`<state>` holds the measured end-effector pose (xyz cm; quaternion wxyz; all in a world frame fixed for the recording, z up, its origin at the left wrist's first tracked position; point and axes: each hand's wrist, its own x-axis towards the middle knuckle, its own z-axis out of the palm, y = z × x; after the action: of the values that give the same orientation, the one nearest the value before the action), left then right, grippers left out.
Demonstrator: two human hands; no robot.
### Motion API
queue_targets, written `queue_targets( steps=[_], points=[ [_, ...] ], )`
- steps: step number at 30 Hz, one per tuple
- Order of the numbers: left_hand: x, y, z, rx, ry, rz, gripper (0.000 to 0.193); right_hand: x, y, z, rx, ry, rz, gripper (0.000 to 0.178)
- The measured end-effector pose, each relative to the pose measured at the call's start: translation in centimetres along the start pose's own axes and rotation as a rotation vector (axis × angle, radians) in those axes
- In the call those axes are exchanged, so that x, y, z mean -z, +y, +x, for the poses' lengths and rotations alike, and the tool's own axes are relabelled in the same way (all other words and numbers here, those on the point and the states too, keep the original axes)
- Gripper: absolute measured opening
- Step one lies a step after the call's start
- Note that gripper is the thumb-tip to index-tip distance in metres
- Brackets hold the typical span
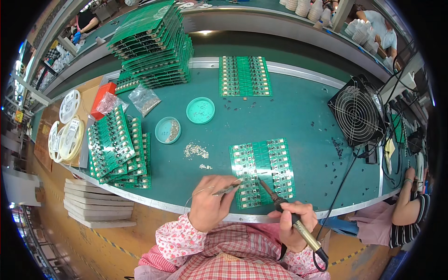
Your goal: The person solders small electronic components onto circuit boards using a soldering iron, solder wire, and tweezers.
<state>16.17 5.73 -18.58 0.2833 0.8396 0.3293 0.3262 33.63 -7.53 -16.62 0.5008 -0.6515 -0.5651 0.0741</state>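
In front of me a green circuit board panel (262, 170) lies flat on the bench, with rows of small parts along both sides. My left hand (210, 201) is closed on metal tweezers (227, 189) at the panel's left edge. A thin wire (198, 192), apparently solder, loops by the same hand; how it is gripped is hidden. My right hand (295, 221) is wrapped round a soldering iron (305, 235). The iron slants up to the left, its tip over the middle of the panel; whether it touches cannot be made out.
Stacked boards stand at the back left (154, 51) and left (114, 149). Two round dishes (200, 110) (168, 130) of small parts sit beside loose pieces (196, 150). Another panel (245, 77) lies at the back. A fan (357, 112) and cables stand right. A co-worker's arm (406, 205) shows.
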Motion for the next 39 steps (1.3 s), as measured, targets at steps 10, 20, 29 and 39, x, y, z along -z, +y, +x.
queue_targets(
  steps=[10, 20, 29, 39],
  points=[
    [0.0, 0.0, -0.2, 0.023, -0.01, -0.002, 0.022, -0.9, 2.2, -1.5, 0.009, 0.11, 0.084, 0.015],
    [0.3, 0.3, -0.4, 0.037, 0.006, -0.02, 0.023, -0.6, 2.0, -2.0, -0.057, 0.097, 0.144, 0.014],
    [2.5, 0.9, -1.2, -0.103, -0.022, 0.06, 0.028, -0.9, 0.3, 0.3, 0.085, 0.001, -0.028, 0.016],
    [4.7, 1.7, -2.9, -0.446, -0.251, 0.274, 0.032, -0.7, 0.2, 2.6, 0.362, -0.413, -0.047, 0.037]
  ],
)
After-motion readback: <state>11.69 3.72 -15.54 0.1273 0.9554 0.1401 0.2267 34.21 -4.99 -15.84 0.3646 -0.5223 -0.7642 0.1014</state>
